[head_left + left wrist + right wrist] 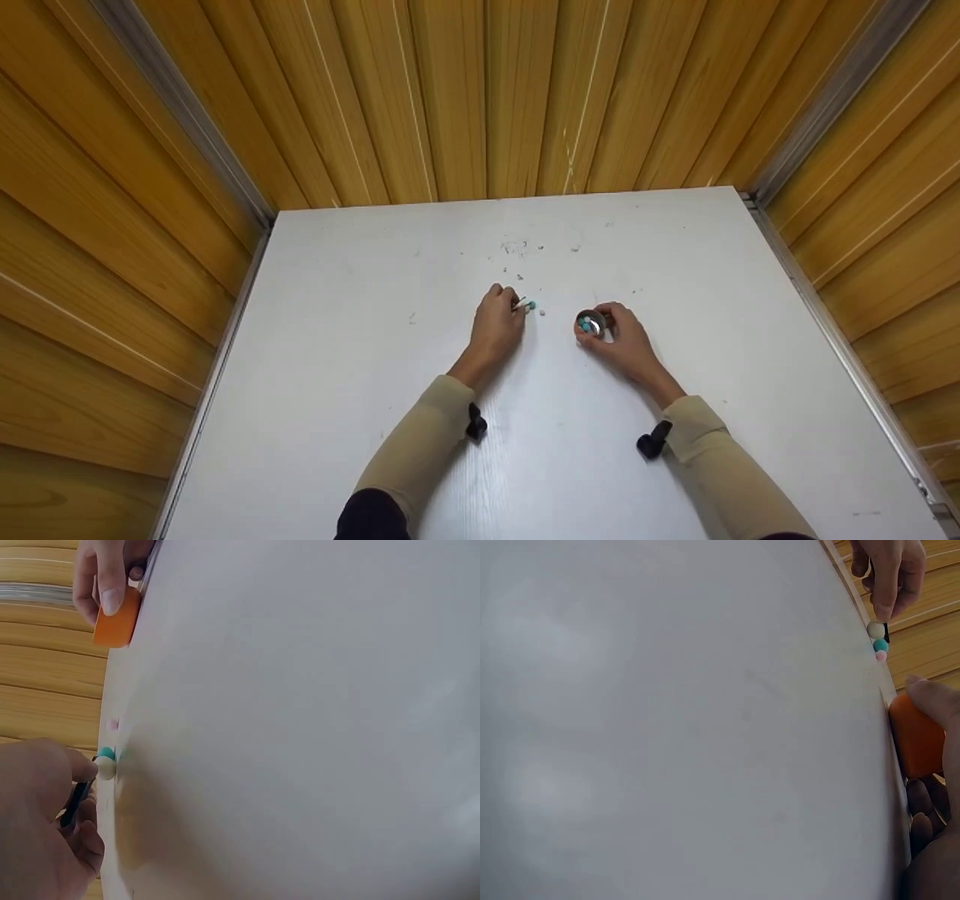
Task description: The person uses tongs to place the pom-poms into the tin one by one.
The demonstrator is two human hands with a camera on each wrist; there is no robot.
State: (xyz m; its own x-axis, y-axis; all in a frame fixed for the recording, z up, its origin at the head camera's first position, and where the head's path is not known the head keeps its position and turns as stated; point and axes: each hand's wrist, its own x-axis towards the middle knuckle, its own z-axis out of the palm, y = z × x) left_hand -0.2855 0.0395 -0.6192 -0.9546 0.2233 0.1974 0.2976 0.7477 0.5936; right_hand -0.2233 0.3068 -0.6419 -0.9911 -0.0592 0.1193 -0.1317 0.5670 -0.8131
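My left hand (496,322) pinches a slim dark tool (75,802), whose exact kind is hidden by the fingers. By its tip are a cream ball (105,768) and a teal ball (106,753); whether the tool grips either I cannot tell. A small pale pink ball (881,655) lies just beyond them on the table. To the right, my right hand (626,341) holds a small round cup (917,736), orange outside and shiny inside, between thumb and fingers. Several teal and white balls (585,324) sit in the cup, which rests on or very near the tabletop.
The white table (337,450) has small dark marks and scuffs (514,247) beyond the hands. Wood-patterned panels (480,97) rise behind it and at both sides, with metal strips (825,307) along the side edges.
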